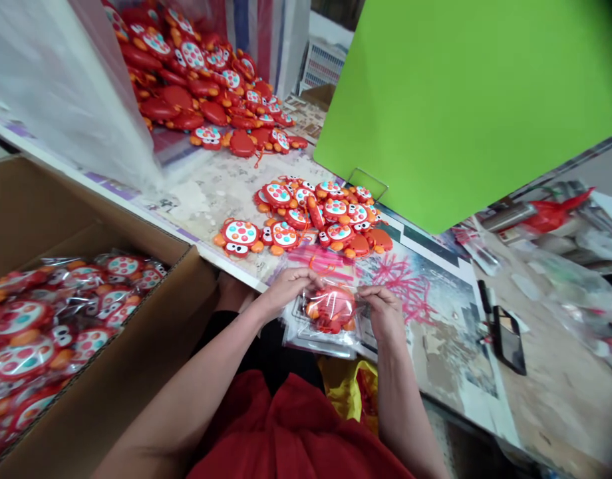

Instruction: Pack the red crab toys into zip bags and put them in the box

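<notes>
A red crab-shaped toy point(332, 307) with orange feet lies back side up inside a clear plastic bag point(320, 327) at the table's front edge. My left hand point(292, 287) pinches the bag's upper left corner. On the other side, my right hand point(383, 307) pinches the bag at its upper right. Beneath it lies a stack of flat clear bags point(306, 347). Just beyond my hands is a small heap of unbagged crab toys point(336, 211), with white bellies and coloured dots. Pink strings point(398, 279) lie to the right of the bag.
A large pile of crab toys point(186, 93) spills from a striped sack at the back left. To the left stands a cardboard box point(96, 233) with bagged toys. A green board point(456, 106) leans at the back right. A phone point(509, 339) lies on the right.
</notes>
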A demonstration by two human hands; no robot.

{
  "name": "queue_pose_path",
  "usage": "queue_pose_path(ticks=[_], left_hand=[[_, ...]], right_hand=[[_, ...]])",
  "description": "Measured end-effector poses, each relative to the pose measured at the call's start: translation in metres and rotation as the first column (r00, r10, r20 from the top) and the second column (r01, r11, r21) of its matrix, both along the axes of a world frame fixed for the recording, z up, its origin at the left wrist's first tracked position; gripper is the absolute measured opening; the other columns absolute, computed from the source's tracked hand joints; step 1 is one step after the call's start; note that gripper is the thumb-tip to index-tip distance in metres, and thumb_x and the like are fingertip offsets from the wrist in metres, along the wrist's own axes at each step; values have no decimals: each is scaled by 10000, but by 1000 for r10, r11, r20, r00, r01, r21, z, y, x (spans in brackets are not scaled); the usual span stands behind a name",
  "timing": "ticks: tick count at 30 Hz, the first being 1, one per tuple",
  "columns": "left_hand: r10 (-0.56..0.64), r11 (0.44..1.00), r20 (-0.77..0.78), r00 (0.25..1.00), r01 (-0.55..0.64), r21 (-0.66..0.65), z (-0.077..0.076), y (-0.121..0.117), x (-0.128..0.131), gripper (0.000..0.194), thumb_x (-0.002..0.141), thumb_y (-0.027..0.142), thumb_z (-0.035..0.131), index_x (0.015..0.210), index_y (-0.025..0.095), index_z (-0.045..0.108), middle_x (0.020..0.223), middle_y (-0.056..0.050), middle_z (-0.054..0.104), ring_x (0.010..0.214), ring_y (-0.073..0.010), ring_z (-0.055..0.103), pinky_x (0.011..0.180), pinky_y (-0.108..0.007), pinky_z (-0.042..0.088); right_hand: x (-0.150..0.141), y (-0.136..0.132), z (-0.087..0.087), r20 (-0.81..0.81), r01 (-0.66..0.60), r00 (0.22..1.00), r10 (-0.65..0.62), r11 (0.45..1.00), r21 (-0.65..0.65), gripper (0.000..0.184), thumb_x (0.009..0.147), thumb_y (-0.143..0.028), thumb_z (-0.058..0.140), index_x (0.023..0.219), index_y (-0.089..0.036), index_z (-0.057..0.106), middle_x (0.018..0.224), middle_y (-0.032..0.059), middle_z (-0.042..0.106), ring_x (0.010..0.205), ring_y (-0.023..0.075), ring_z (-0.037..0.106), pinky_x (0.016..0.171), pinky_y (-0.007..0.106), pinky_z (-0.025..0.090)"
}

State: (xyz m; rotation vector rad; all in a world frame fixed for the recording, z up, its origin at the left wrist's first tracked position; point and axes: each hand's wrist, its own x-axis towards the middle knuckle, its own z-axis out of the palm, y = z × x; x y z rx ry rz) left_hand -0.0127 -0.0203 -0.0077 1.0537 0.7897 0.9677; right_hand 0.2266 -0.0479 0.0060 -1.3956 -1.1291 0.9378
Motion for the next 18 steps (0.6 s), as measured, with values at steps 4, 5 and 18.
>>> queue_pose_path(ticks=[4,5,18], left_hand=[[-1,999,26,1000,-1,45,3,-2,-6,226,789,335,608,767,143,726,883,-77,743,821,-177,673,716,-263,526],[-1,998,16,1000,0,62,3,-3,-7,242,801,356,617,788,141,729,897,-82,742,827,-179,672,719,-265,527],[661,703,-330,674,-403,586,77,-37,-56,304,983,382,480,1184,240,658,1130,-26,723,960,-177,677,865,-303,541]], right_hand=[[-2,1,-5,5,-34,999,34,999,9,191,769,-371,618,705,-206,690,748,50,703,699,187,640,627,309,490],[-2,1,-6,18,-41,999,41,999,9,214,796,-398,610,745,-203,685,767,48,700,709,182,635,627,300,485],[-15,-3,-25,65,-120,991,118,992,40,371,896,-458,601,1182,-222,613,900,35,741,881,196,702,877,405,526]])
